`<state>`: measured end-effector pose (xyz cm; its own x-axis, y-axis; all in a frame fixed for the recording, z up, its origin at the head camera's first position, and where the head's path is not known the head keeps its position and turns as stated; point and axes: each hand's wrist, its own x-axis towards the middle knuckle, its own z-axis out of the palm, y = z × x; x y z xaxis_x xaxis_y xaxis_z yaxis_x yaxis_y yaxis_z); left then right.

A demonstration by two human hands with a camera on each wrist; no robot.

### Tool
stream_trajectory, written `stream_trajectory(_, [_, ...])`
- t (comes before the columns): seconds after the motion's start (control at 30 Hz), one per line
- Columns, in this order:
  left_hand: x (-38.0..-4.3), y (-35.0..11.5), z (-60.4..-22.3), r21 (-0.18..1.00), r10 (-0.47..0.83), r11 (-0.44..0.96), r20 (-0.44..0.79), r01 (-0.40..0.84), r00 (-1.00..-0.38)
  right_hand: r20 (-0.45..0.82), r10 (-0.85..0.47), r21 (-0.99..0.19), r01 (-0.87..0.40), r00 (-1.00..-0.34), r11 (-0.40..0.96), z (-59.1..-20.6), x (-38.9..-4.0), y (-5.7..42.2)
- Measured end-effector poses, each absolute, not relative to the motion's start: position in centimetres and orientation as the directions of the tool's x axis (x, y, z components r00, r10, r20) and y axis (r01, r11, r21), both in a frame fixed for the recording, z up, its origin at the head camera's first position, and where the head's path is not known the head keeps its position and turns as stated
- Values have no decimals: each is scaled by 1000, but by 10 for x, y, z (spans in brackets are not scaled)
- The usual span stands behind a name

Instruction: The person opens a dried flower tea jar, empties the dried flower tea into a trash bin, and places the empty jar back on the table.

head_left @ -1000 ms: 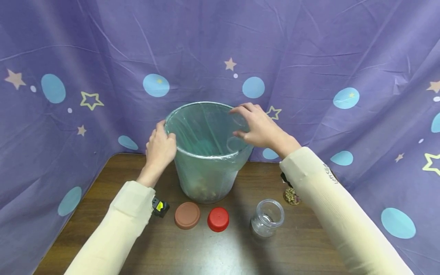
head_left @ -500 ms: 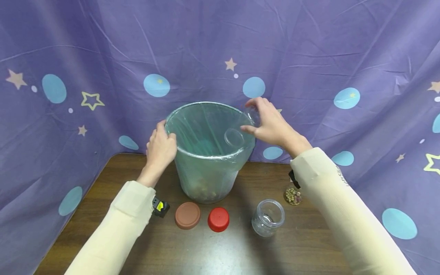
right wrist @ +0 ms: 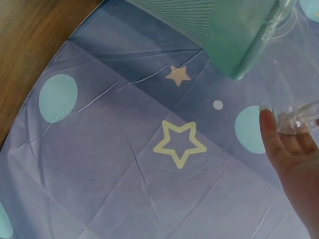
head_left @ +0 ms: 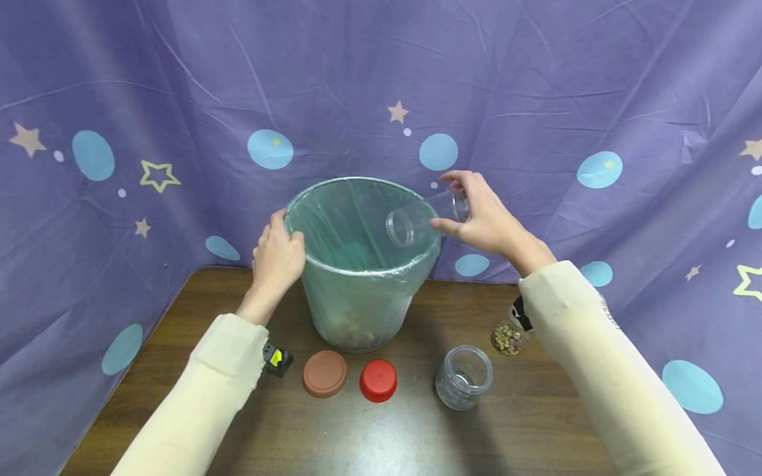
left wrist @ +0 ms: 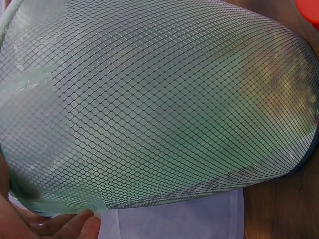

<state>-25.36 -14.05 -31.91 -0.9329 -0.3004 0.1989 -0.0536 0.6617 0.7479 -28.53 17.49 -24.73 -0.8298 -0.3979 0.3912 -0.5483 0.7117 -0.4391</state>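
Aslant between the half-spread fingers (head_left: 470, 181) of the right hand (head_left: 489, 219), a clear jar (head_left: 420, 215) reaches over the lined mesh bin (head_left: 357, 301), whose rim the left hand (head_left: 278, 256) grips. A brown lid (head_left: 324, 374) and red cap (head_left: 378, 381) lie before it; to the right sit an open glass jar (head_left: 460, 387) and a container of dried bits (head_left: 506, 340), partly hidden by the wrist device (head_left: 520, 313), on a wood-grain desk (head_left: 333, 439) against a star-print purple curtain (head_left: 506, 92).
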Motion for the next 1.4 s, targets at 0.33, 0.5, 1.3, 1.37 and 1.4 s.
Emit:
stream_trajectory(0.33, [-253,-141,-319,746,-296,664,198,-52,-934,244,-431,-442,-495,-869,748,-241,-285,185])
stream_trajectory(0.5, [-253,-141,-318,748,-301,661,197,-55,-933,180,-457,-417,-488,-871,766,-237,-286,187])
stream_trajectory(1.3, [-254,-141,-320,753,-305,656,196,-56,-932,78,-467,-287,-468,-881,836,-242,-284,177])
stream_trajectory(1.37, [-254,-140,-320,753,-304,656,196,-56,-932,108,-462,-285,-472,-880,834,-246,-285,177])
stream_trajectory(1.4, [-254,-140,-320,753,-303,656,195,-56,-933,122,-457,-281,-472,-881,835,-248,-285,177])
